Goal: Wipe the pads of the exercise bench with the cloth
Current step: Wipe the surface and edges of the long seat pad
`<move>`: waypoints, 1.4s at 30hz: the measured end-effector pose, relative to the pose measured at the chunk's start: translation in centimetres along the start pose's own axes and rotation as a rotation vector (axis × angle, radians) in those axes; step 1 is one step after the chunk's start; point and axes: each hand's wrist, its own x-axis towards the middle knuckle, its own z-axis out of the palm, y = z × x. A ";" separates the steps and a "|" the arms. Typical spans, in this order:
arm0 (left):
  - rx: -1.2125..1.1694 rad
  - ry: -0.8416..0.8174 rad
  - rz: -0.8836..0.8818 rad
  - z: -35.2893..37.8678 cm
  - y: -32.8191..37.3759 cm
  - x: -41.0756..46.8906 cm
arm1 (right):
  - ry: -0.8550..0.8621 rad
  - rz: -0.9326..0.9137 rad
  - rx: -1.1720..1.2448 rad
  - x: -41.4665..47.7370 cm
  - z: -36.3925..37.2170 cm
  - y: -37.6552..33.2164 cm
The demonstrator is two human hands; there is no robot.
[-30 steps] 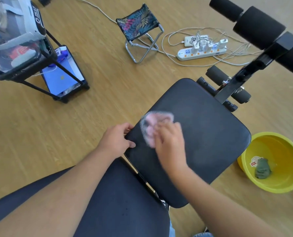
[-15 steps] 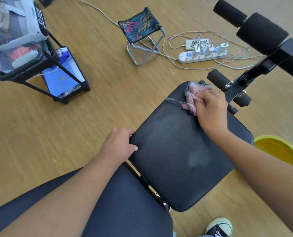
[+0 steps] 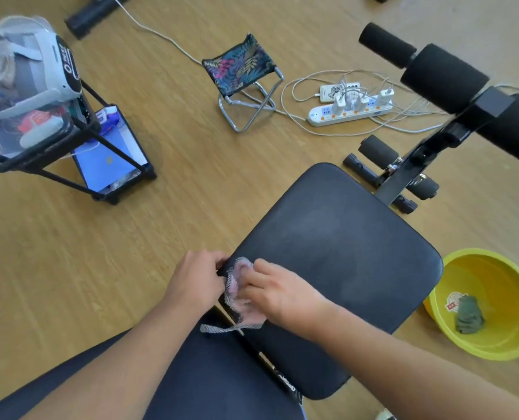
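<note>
My right hand (image 3: 282,294) pressed the cloth (image 3: 241,294) flat against the pad (image 3: 343,253) at its left corner, fingers closed over it; my left hand (image 3: 196,281) gripped that corner's edge.

Your left hand (image 3: 196,283) is curling at lower centre of the frame, while your right hand (image 3: 285,294) is pressing flat, fingers pointing left, nearly touching it.

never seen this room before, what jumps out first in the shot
Centre frame, two bare hands meet at the near-left corner of the black seat pad: the right hand presses a pink cloth there, the left hand grips the edge. A bright yellow basin sits on the floor at the right, a dark rag inside.
</note>
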 end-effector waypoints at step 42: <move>0.146 -0.098 0.019 0.7 0.5 0.3 | 0.592 0.910 -0.087 -17.9 -6.9 9.4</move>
